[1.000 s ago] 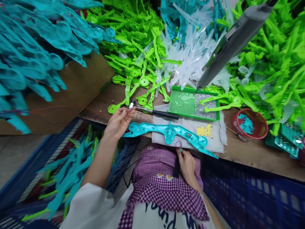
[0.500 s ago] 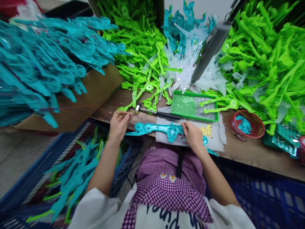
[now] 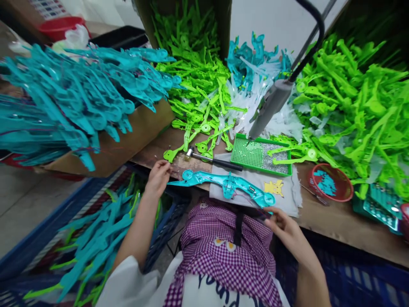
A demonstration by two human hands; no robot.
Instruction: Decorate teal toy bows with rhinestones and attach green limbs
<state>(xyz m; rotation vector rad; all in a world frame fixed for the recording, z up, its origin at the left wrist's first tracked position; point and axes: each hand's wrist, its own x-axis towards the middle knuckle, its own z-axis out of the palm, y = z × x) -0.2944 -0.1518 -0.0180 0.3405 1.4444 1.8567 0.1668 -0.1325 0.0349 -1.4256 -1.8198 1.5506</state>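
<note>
Head cam, only view here: teal curved part (image 3: 207,178) lies lengthwise along the front of the bench (image 3: 338,219), its right half over a grey cloth (image 3: 290,207). Right hand (image 3: 287,230) is at the part's right end, fingertips seemingly pinched on thin wires (image 3: 244,197) coming off its middle, other fingers loosely curled. Left hand (image 3: 158,177) is just beyond the left end, thumb and fingertips together; can't tell if anything's between them. Hammer (image 3: 228,164) sits just behind, powered driver (image 3: 270,106) hangs over the green tray (image 3: 246,154).

My read: wire-handling step. Next move calls for a light grip and some slack, imo, because yanking could strain the wires.
</note>
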